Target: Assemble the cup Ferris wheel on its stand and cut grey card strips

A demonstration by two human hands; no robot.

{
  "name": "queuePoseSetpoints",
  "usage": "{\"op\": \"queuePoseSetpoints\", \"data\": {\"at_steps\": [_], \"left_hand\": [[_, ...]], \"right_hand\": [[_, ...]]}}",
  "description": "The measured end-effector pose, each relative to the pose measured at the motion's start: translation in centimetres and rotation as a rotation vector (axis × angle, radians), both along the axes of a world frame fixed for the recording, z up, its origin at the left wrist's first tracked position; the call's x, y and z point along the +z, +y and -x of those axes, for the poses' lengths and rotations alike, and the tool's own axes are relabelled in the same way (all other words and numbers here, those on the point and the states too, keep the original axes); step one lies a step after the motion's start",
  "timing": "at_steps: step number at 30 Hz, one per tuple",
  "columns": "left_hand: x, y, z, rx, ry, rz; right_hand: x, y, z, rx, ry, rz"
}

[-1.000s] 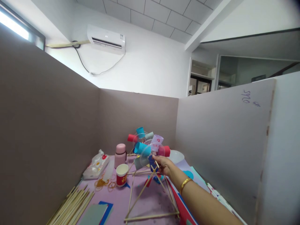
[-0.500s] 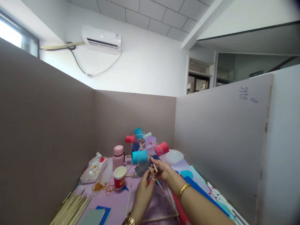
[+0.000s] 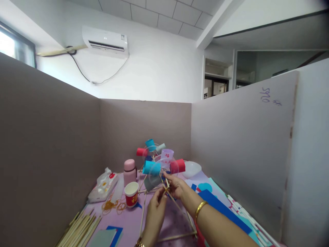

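a: any writing we can read?
b: only a blue scribble (image 3: 266, 95) on the right partition (image 3: 231, 144), too scrawled for us.
a: and our hands?
b: left hand (image 3: 156, 206) and right hand (image 3: 177, 187), fingers pinched on the stick frame (image 3: 177, 236) mid-worktop (image 3: 128, 219), walls close on three sides.

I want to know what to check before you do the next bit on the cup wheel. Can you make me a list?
1. Both hands at the top joint of the stick frame: left hand and right hand meet there. Ok.
2. Right hand's grip: fingers closed round the stick ends. Ok.
3. Left hand's grip: its fingers hide it. Cannot tell.
4. Frame's near bottom stick lying on the purple table. Ok.
5. Cup wheel fixed to the joint: hidden by the hands. Cannot tell.
6. Red paper cup upright, apart from both hands. Ok.
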State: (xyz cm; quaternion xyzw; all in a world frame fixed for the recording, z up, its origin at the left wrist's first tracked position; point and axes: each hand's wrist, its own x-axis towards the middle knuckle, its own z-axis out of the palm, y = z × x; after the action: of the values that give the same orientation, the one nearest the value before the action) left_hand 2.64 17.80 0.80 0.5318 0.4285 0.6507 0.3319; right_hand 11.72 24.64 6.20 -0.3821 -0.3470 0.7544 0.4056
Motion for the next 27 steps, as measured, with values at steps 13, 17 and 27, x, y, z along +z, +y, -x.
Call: {"op": "queuePoseSetpoints", "data": {"at_steps": [13, 17, 27], "left_hand": [[0.6, -1.0, -0.2, -0.050, -0.042, 0.014], [1.1, -1.1, -0.4, -0.064, -0.039, 0.015], [0.3, -0.6, 0.0, -0.063, -0.025, 0.040]], "right_hand": [[-1.4, -0.1, 0.2, -0.007, -0.026, 0.012], [-1.4, 0.0, 0.2, -0.014, -0.025, 0.002], [-1.9, -0.7, -2.0, -0.096, -0.073, -0.073]]}}
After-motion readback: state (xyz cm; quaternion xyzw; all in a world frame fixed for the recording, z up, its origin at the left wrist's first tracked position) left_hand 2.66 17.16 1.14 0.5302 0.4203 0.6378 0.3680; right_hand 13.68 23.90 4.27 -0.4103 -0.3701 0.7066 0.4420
